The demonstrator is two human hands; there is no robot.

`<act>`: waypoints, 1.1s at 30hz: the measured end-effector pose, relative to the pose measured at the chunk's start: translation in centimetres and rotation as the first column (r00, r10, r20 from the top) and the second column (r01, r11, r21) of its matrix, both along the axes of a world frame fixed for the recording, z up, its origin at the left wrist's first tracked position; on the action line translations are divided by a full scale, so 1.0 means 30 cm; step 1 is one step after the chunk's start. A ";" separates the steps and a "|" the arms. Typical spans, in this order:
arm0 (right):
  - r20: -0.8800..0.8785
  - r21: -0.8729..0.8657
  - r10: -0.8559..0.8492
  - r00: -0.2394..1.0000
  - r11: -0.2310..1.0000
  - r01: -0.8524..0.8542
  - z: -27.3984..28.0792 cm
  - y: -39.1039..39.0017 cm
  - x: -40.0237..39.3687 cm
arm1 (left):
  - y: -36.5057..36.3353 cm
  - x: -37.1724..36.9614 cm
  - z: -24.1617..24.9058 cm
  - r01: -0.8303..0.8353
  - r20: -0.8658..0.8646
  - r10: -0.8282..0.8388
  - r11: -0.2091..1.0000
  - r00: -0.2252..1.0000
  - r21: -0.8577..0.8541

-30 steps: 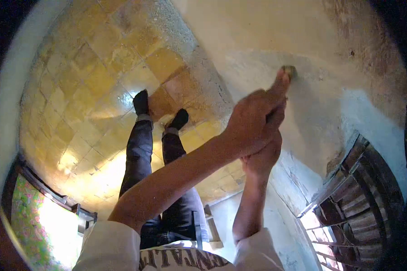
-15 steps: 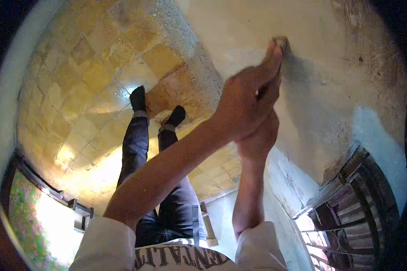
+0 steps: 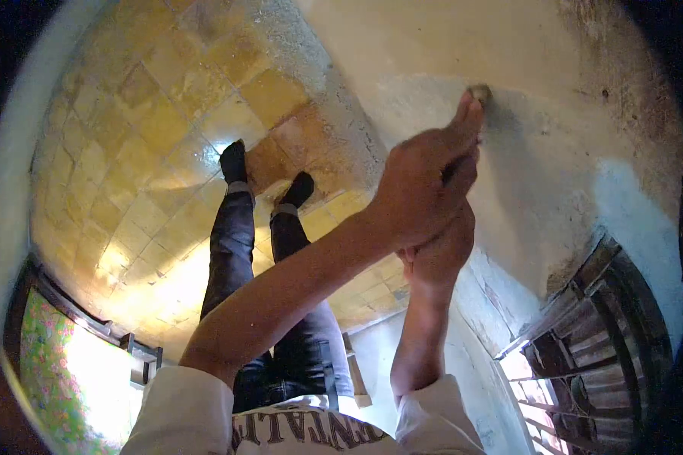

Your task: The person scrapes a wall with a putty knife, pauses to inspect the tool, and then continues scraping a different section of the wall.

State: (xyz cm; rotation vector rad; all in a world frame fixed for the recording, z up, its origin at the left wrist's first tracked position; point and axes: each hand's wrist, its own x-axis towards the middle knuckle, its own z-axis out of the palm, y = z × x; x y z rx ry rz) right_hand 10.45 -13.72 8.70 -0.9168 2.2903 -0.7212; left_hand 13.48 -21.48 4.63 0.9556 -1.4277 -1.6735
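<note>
My left hand (image 3: 421,178) is closed in front of the wall, its fingers stretched together toward a small brownish, blunt object (image 3: 479,94) that touches or nearly touches the wall surface. The kind of object cannot be made out, as the fingers cover most of it. Just below, my right hand (image 3: 446,246) is curled up against the underside of the left one. Its fingers are mostly hidden, so what it grips does not show. Around the object the plastered wall (image 3: 531,182) is patchy, with a greyer area and shadows of the hands.
Yellow-brown floor tiles (image 3: 152,121) lie left, bordered by a rough grey strip (image 3: 303,68) along the wall. My feet in dark socks (image 3: 234,161) stand there. A barred wooden window (image 3: 592,356) is lower right, a flowered curtain (image 3: 49,356) lower left.
Both hands have shifted slightly down and to the right in view, and the small object has slid down along the wall with them. My legs stay nearly in place.
</note>
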 end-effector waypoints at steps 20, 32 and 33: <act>0.190 -0.007 -0.114 0.975 0.993 0.118 -0.053 -0.016 -0.005 | -0.041 0.047 0.000 0.105 0.066 -0.114 0.986 0.991 0.132; 0.251 -0.072 0.031 0.967 0.997 -0.014 -0.113 -0.082 -0.073 | -0.082 0.019 -0.050 0.024 0.193 -0.041 0.995 0.980 0.092; 0.184 -0.099 0.108 0.977 0.991 -0.091 -0.140 -0.076 -0.082 | -0.116 0.026 -0.053 0.052 0.222 -0.074 0.993 0.972 0.102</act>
